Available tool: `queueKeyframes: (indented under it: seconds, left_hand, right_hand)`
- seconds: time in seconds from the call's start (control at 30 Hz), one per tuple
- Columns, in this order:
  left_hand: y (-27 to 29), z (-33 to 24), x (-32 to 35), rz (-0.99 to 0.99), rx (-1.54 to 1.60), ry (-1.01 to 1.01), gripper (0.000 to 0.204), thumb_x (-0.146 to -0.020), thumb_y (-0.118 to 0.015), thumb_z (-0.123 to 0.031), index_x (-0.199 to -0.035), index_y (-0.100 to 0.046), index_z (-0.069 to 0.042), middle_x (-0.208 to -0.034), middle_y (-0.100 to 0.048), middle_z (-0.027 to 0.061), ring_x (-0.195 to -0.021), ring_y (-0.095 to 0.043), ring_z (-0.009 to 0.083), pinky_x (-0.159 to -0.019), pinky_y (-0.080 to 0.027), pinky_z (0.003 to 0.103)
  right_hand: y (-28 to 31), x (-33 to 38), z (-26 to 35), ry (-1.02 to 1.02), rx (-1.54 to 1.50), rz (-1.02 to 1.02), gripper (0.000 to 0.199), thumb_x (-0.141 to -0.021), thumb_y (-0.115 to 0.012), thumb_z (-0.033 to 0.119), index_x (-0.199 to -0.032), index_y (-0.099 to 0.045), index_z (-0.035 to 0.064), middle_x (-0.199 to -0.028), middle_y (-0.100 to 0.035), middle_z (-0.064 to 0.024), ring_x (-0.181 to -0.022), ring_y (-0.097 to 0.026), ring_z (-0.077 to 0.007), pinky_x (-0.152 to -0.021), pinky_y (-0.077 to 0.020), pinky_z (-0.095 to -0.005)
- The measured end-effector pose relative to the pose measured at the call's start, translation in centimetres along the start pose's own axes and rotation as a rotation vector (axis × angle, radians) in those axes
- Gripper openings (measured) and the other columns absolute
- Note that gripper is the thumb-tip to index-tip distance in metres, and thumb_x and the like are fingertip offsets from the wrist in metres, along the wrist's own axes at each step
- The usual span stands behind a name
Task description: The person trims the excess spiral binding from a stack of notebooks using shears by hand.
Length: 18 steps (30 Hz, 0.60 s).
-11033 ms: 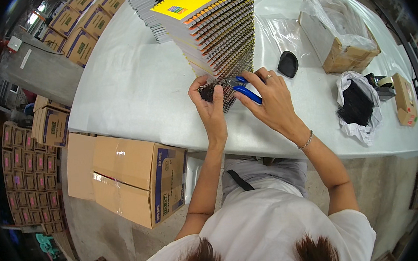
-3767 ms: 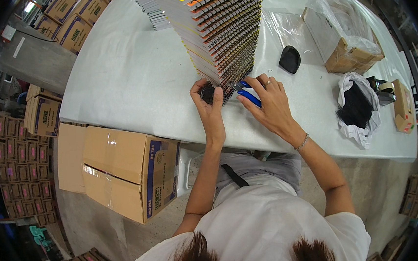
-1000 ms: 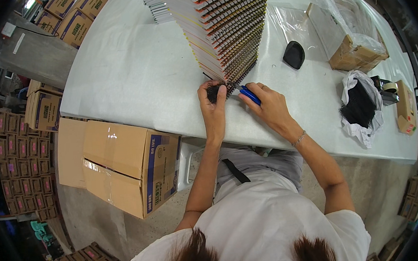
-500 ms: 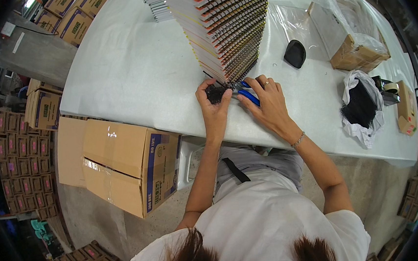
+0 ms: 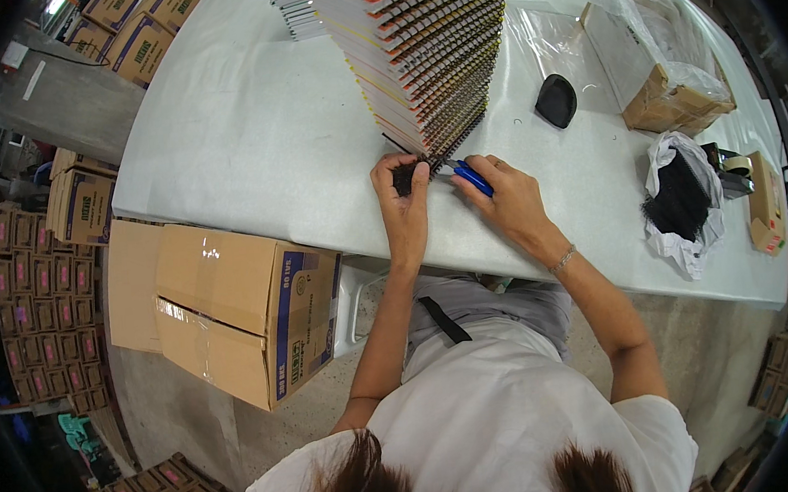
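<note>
My left hand [image 5: 399, 193] is closed round a small black, bristly bundle [image 5: 402, 181], which looks like fine wire or strands. It sits at the near lower corner of a tall stack of spiral-bound books [image 5: 440, 67]. In my right hand [image 5: 513, 201] are pliers with blue handles [image 5: 472, 179], the handles squeezed together. Their jaws point left and reach the bundle and the bottom spirals; what exactly they grip is too small to tell. A thin black strand [image 5: 396, 142] sticks out above my left fingers.
On the white table [image 5: 237, 138], a black rounded pad [image 5: 556, 102] lies right of the stack. Farther right are a carton with clear plastic [image 5: 679, 99], a white bag of black bristly pieces [image 5: 683, 195] and a tape dispenser [image 5: 733, 170]. A cardboard box [image 5: 221, 278] stands left of me.
The pliers' handles were spread and are now squeezed together in my right hand. My left fingers have closed a little more over the black bundle. The stack has not moved.
</note>
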<state>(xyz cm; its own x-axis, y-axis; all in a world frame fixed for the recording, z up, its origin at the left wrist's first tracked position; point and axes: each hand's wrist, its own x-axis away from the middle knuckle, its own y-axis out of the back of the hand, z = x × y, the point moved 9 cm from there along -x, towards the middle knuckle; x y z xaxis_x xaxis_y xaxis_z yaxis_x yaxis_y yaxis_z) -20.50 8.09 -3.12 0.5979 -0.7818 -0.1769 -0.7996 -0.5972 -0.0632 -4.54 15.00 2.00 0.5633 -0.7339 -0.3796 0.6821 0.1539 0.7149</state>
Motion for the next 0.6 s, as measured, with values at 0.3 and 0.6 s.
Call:
queueKeyframes:
  seconds: [0.3,0.6]
  left_hand:
    - [0.1,-0.1,0.0,-0.053,0.114,0.085,0.040,-0.102,-0.069,-0.021,-0.132,-0.049,-0.004,-0.123,-0.053,0.0060,-0.111,-0.052,0.0130,-0.102,-0.042,0.030]
    - [0.3,0.0,0.2,-0.001,-0.062,-0.024,0.033,-0.095,-0.076,-0.015,-0.121,-0.059,-0.004,-0.127,-0.048,0.0114,-0.121,-0.050,0.0233,-0.107,-0.042,0.036]
  right_hand:
    - [0.4,1.0,-0.3,0.036,0.172,0.025,0.049,-0.097,-0.067,0.044,-0.129,-0.064,0.0065,-0.108,-0.059,-0.0115,-0.099,-0.054,-0.0294,-0.092,-0.0384,-0.0426]
    - [-0.3,0.2,0.7,0.064,0.163,0.011,0.048,-0.096,-0.068,0.043,-0.127,-0.065,0.0068,-0.103,-0.060,-0.0107,-0.095,-0.054,-0.0279,-0.089,-0.0396,-0.0416]
